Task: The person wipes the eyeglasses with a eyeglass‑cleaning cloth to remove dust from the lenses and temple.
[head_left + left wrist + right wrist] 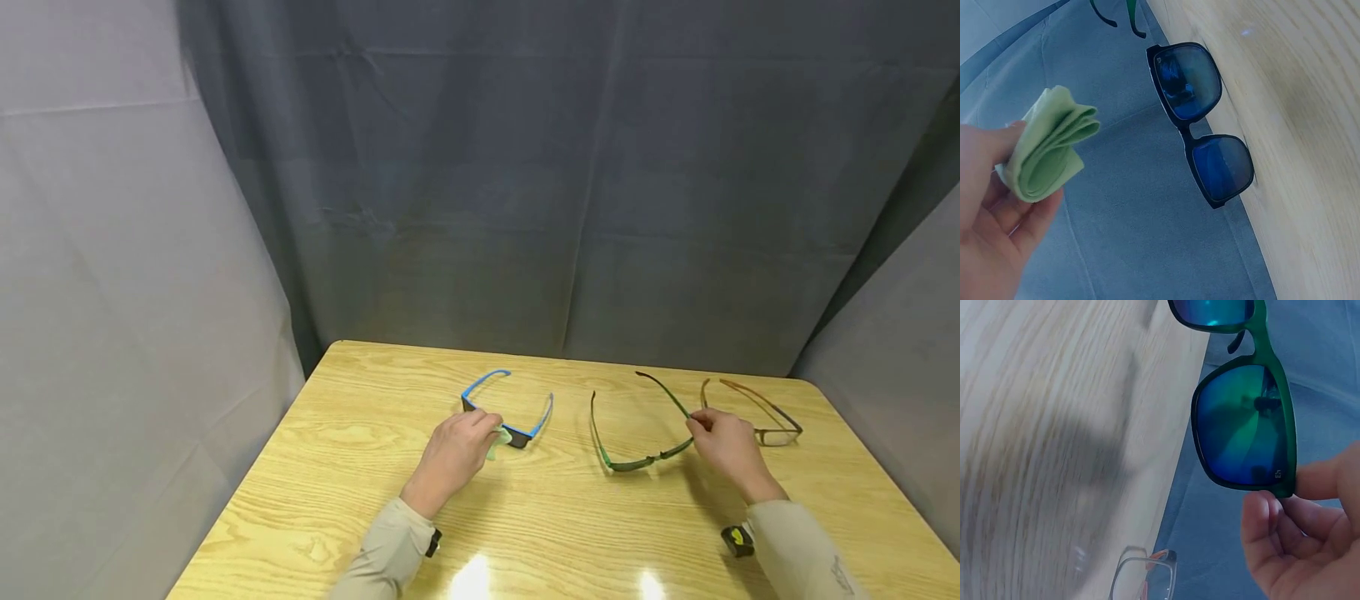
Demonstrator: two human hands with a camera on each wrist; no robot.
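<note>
Overall, one dark grey curtain (465, 183) hangs beyond the left grip (453, 454) and the right grip (727, 450), with two paler sheets (127, 292), one out to either side. Beneath both grips spreads one wood-grained worktop (540, 533). Two beige sleeves (390, 546) run back from them; the right one bears a dark mark I cannot read.

Three pairs of glasses, all with arms unfolded, come next. The right grip pinches the green sunglasses (1244, 431) at one front corner, between thumb and fingers. The blue sunglasses (1190, 84) stand on the worktop just beyond the left grip. Clear-lensed glasses (778, 437) with brownish arms are just right of the right grip, partly hidden behind it.

One folded, pale green cloth (1047, 150) is held in the left grip, near the blue pair. Two black wrist devices (737, 540) sit behind the grips, one per wrist. Tiniest is a pale marking on the green pair's lens, close to the right grip, too small to read surely.
</note>
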